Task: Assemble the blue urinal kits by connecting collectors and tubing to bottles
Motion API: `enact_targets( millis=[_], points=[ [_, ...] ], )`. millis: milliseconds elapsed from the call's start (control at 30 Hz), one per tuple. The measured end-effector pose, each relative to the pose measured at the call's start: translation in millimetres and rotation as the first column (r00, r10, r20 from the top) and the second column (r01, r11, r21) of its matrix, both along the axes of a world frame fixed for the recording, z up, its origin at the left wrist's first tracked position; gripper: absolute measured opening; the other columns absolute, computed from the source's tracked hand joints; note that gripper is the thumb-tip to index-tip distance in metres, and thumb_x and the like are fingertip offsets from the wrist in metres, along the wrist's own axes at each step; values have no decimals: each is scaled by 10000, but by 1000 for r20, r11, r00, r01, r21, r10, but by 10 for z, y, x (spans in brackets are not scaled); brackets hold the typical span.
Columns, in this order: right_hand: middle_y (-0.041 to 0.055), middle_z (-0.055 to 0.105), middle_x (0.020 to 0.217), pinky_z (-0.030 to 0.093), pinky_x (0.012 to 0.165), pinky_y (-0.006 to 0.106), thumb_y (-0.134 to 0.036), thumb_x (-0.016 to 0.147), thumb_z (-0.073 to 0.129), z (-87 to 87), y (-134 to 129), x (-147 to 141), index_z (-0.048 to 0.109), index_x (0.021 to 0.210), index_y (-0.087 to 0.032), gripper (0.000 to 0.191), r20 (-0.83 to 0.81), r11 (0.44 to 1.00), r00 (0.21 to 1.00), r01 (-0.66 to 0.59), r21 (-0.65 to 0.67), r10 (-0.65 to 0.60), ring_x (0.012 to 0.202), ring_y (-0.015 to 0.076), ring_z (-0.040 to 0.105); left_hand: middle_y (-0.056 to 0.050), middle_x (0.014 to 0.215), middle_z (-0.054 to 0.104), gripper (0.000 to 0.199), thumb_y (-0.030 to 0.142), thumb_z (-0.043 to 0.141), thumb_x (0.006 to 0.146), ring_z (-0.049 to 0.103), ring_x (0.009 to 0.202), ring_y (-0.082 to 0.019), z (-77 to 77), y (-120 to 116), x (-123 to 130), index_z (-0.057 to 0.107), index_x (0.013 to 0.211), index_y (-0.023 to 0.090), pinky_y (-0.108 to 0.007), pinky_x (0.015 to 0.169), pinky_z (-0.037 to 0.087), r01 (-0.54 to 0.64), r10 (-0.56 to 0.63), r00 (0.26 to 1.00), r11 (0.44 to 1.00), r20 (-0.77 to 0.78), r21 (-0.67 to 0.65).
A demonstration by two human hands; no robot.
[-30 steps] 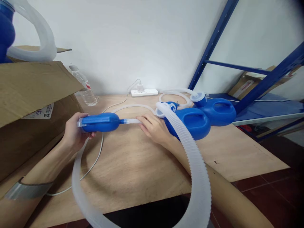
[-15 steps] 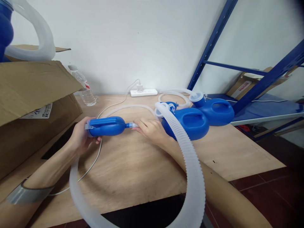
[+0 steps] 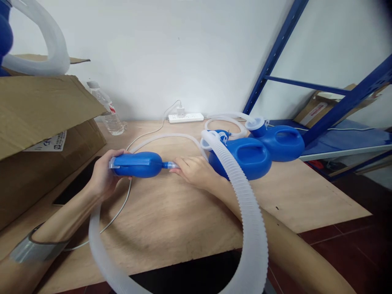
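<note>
My left hand (image 3: 105, 173) is closed round the wide end of a blue plastic urinal funnel (image 3: 139, 164), which lies sideways above the table. From its narrow tip runs a clear hose end (image 3: 173, 165), pinched by my right hand (image 3: 192, 169). The tip and the hose end are joined; how deeply, I cannot tell, as my fingers cover part of it. Behind my right wrist lies a blue bottle with a moulded handle (image 3: 251, 159). A ribbed translucent hose (image 3: 245, 204) passes from its mouth over my right forearm, loops down in front and curves up toward my left hand.
A second blue bottle (image 3: 283, 143) lies behind at the right. Left stand an open cardboard box (image 3: 45, 114) and a water bottle (image 3: 112, 116), with a dark flat device (image 3: 76, 183) beside the box. A power strip (image 3: 185, 118) sits by the wall; a blue shelf (image 3: 343, 139) rises at right.
The blue funnel has rolled slightly in my left hand, its flat raised strip now facing more toward me. My right fingers have slid a little further along the hose end.
</note>
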State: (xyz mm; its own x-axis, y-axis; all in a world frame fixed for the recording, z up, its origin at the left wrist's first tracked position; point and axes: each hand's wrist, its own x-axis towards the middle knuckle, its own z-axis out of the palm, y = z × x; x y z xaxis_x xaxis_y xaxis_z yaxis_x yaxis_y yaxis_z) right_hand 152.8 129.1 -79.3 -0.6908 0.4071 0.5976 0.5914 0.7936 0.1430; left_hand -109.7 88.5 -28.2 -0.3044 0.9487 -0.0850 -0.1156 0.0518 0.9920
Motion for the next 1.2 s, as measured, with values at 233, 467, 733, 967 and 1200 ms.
enact_targets(
  millis=[233, 467, 733, 967, 1200],
  points=[
    [49, 741, 790, 387, 615, 314, -461, 1147, 338, -17, -42, 1, 692, 1102, -150, 473, -2, 1000, 1000, -7, -24, 7, 710, 179, 670, -18, 644, 540, 194, 370, 598, 618, 520, 519, -166, 89, -48, 39, 654, 598, 185, -273, 353, 471, 55, -55, 997, 998, 52, 13],
    [73, 773, 827, 391, 602, 301, -512, 1139, 332, 81, -84, -4, 706, 1096, -142, 528, 0, 989, 1000, -16, -148, 16, 725, 181, 699, -32, 644, 532, 173, 352, 581, 635, 483, 593, -165, -3, -34, -46, 659, 613, 199, -259, 504, 418, 83, -83, 997, 975, -10, 205],
    [69, 783, 822, 402, 583, 300, -507, 1130, 375, 25, -75, 5, 700, 1155, -175, 466, -45, 980, 999, -22, -198, 13, 726, 197, 719, -41, 735, 642, 193, 389, 598, 612, 527, 706, -218, 0, -115, 5, 681, 682, 231, -330, 655, 385, 79, -19, 990, 900, -142, 428],
    [66, 763, 817, 420, 617, 285, -487, 1137, 364, 44, -99, -21, 682, 1127, -158, 457, -98, 978, 994, -61, -201, 42, 731, 184, 708, -43, 746, 675, 178, 333, 581, 608, 552, 723, -237, 37, -237, 83, 686, 724, 248, -354, 683, 400, 114, 2, 982, 792, -189, 600],
    [32, 746, 784, 356, 552, 279, -503, 1139, 343, 52, -117, 7, 656, 1071, -177, 458, -107, 970, 993, -71, -230, 47, 647, 155, 656, -39, 775, 680, 204, 319, 594, 602, 604, 740, -267, -33, -298, 104, 702, 767, 268, -393, 688, 454, 117, 39, 977, 721, -210, 683]
  ],
)
